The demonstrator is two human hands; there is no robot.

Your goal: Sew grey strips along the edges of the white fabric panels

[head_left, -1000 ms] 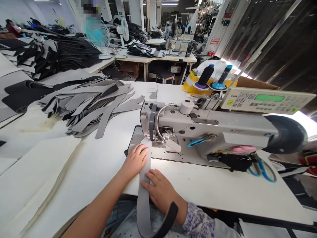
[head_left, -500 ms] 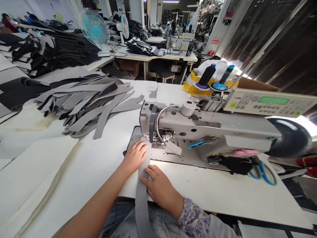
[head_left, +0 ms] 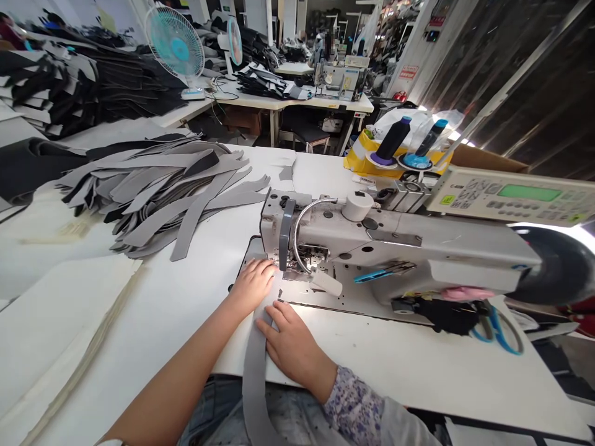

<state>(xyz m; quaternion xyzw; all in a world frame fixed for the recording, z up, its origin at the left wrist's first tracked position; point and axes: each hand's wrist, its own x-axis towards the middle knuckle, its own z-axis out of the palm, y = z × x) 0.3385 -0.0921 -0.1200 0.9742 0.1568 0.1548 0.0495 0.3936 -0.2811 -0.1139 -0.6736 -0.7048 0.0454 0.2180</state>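
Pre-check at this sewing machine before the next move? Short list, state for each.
1. Gray strip lying under the hands: ok, left hand and right hand both flat on it.
2. Strip seated under the needle area: cannot tell, the left hand and machine parts hide it.
3. Strip tail: not ok, it hangs unsupported over the table edge.
4. Two thread cones upright on their stand: ok.
5. Control panel display lit: ok.
6. Blue-handled scissors clear of the strip: ok.
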